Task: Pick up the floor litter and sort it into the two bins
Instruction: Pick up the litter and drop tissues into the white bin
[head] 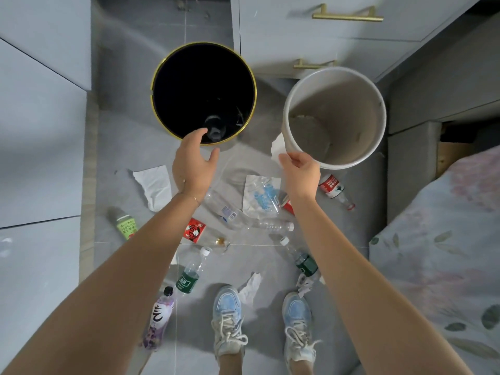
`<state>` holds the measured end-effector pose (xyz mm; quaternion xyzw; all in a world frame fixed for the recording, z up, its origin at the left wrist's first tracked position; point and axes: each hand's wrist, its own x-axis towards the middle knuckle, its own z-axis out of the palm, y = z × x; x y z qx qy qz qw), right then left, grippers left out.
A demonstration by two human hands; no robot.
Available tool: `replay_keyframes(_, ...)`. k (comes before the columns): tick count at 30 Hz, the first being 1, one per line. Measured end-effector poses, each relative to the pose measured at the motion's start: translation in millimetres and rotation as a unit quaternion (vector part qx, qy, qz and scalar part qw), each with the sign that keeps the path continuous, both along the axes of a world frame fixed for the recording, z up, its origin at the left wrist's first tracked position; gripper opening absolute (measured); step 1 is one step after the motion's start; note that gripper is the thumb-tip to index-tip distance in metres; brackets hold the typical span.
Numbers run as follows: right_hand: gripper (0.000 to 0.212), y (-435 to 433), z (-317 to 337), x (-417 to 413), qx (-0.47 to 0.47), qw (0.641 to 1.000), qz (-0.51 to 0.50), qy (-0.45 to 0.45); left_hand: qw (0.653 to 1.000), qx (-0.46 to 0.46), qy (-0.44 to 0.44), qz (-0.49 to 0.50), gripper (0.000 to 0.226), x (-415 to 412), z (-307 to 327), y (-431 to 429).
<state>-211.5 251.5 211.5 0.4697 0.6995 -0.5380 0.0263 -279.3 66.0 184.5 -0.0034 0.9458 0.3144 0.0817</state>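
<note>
While left hand [193, 163] is being held open and empty over near rim of black gold-rimmed bin [155, 104], white tissue [278, 148] is being pinched between fingers of right hand [301, 171] just beside near-left rim of beige bin [377, 147]. Dark bottle is being seen inside black bin. Plastic bottles [243, 220], more tissues [154, 185] are lying scattered on grey tile floor [259, 263] between bins and sneakers [227, 320].
</note>
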Motion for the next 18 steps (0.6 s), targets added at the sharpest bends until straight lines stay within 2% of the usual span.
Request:
replay_keyframes(5,0.011,25,-1,-4,-0.003,0.996,-0.082,0.020,0.992,-0.051,0.053,-0.100,0.048,11,-6,19)
replay_keyframes(8,0.020,45,-3,-4,0.033,0.991,-0.131,0.008,0.985,-0.079,0.059,-0.140,0.050,18,-10,34)
replay_keyframes(12,0.023,65,-7,2,0.075,0.986,-0.148,0.008,0.976,-0.103,0.068,-0.177,0.052,26,-15,49)
replay_keyframes(18,0.024,85,-23,1,0.078,0.992,-0.094,-0.033,0.974,-0.102,0.063,-0.193,0.054,38,-17,60)
